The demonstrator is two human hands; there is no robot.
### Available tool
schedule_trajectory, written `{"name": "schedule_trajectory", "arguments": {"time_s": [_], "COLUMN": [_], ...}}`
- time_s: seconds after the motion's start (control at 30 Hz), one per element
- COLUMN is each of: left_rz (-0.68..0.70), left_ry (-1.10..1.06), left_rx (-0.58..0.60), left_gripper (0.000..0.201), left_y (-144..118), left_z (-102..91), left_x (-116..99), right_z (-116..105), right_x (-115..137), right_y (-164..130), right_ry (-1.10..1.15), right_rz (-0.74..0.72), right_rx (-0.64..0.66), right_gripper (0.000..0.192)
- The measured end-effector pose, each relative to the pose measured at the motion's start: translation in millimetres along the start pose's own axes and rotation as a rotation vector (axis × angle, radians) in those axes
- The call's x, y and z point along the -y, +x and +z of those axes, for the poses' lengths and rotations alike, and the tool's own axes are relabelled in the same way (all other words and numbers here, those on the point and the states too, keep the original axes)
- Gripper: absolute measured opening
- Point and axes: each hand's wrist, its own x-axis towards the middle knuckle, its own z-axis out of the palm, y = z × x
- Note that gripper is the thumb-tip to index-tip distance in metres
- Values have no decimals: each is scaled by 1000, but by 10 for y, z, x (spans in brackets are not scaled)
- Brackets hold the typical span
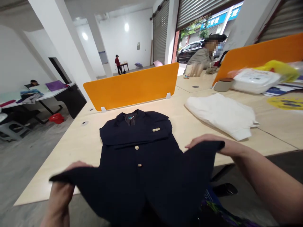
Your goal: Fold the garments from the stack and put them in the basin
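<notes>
We have a dark navy jacket lying face up on the pale wooden table, collar at the far side and hem hanging over the near edge toward us. Its sleeves are folded across the chest, and gold buttons show on a cuff and down the front. We judge the cloth soft and limp, of middling weight, so it will sag wherever it is not held; the bottom corners or the side seams look like the sensible places to take hold, since the cloth bunches easily there and the buttons stay out of the way.

Our left hand is closed on the near left corner of the hem, fingers tucked under the fabric and the corner drawn out to the left. Our right hand pinches the near right corner, fingers lying flat over the top, thumb hidden beneath. Both corners are lifted off the table and spread well apart.

To the right on the table lies a folded white garment, well apart from the jacket. Beyond the collar stands an orange divider. Far right, another person sits at the neighbouring desk, near a white plastic bag and a grey bowl.
</notes>
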Motion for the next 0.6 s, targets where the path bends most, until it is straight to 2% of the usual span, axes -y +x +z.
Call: {"name": "schedule_trajectory", "arguments": {"time_s": [0.07, 0.1, 0.13, 0.2, 0.23, 0.3, 0.33, 0.43, 0.5, 0.6], "left_rz": [-183, -226, -235, -211, -224, -363, -450, -535, -534, -519], "left_ry": [-258, -369, -460, -521, -495, -229, -37, 199, 292, 414], "left_rx": [-278, -328, -317, -311, -295, -231, -160, -89, -89, -87], "left_gripper": [39, 41, 43, 48, 49, 41, 35, 20, 21, 26], "left_y": [400, 672, 970, 1561, 1810, 2147, 2231, 2245, 2189, 2153], "left_z": [82, 143, 217, 401, 514, 771, 905, 1231, 1338, 1377], "left_x": [-260, -368, -443, -467, -411, -193, -50, 370, 565, 700], "right_z": [-244, -370, -488, -667, -712, -699, -648, -433, -340, -322], "right_x": [11, -17, -70, -254, -384, -703, -878, -1357, -1572, -1717], "right_y": [393, 644, 917, 1471, 1723, 2120, 2255, 2425, 2422, 2393], "right_ry": [34, 73, 130, 215, 199, 32, -80, -260, -393, -520], "right_rz": [-50, -65, -81, -77, -28, 169, 279, 404, 435, 454], "right_rx": [-220, -344, -477, -646, -714, -813, -840, -851, -834, -817], "right_gripper": [50, 48, 46, 49, 49, 40, 34, 22, 23, 27]}}
